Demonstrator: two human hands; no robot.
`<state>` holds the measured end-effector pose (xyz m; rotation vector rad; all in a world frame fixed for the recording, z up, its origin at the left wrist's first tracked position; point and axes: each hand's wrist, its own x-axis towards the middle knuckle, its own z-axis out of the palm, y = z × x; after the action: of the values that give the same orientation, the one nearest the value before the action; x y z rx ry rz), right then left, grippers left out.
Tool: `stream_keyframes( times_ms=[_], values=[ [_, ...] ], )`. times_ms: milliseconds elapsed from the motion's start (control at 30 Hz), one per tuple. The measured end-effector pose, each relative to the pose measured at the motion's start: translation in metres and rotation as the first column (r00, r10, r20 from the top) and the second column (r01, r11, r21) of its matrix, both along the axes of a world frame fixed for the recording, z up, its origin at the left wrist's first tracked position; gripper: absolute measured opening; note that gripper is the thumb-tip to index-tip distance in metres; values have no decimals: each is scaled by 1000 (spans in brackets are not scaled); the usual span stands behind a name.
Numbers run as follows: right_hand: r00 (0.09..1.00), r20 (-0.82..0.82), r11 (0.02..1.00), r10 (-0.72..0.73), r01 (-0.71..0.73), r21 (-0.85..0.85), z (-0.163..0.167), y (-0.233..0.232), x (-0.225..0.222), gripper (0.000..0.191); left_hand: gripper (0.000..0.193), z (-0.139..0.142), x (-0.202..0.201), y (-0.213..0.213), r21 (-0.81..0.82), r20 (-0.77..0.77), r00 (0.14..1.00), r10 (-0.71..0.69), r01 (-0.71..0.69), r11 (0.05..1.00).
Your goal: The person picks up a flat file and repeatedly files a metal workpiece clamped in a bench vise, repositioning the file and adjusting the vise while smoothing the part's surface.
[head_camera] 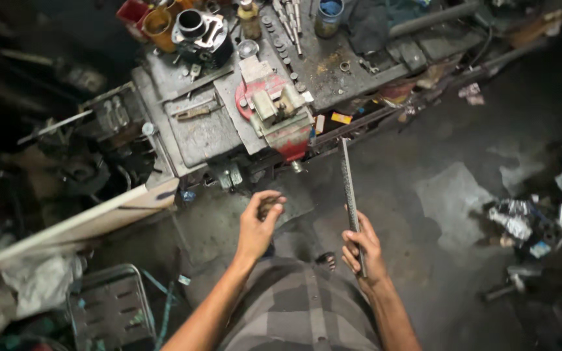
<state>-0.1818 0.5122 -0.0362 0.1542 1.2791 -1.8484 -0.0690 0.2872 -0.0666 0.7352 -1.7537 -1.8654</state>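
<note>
R hand [362,250] fingers grip file [348,182]; L hand [259,224] pinches small part [269,207].

A single head-worn camera looks steeply down from standing height, past both forearms, onto the cluttered bench [203,133] and floor [463,195].

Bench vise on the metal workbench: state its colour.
Worn red with bare grey metal jaws, on the bench vise; head view.

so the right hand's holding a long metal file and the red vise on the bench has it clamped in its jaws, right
Not quite. The head view shows the right hand holding the long metal file free in the air, below the bench; the red vise does not clamp it.
</note>
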Motion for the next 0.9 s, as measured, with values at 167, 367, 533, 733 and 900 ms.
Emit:
stream_keyframes(
  times_ms=[167,367,533,733,900],
  values=[
    [993,89,955,74,-45,-292,-13,56,-1,63,25,31,-37,77,-92,-1,998,-60,59,994],
    [980,139,921,144,-82,-380,-23,104,-4,61,26,46,-41,134,-183,-10,995,-101,97,978],
    [977,47,896,207,-170,-410,-18,125,-13,60,26,41,-37,163,-168,56,995,-83,92,982],
    [967,-7,911,256,-244,-333,-7,128,-17,60,26,42,-42,178,-161,35,997,-74,79,984],
    [966,-54,926,253,-258,-277,-5,118,-14,61,25,38,-44,171,-157,30,998,-54,58,986]
  ],
)
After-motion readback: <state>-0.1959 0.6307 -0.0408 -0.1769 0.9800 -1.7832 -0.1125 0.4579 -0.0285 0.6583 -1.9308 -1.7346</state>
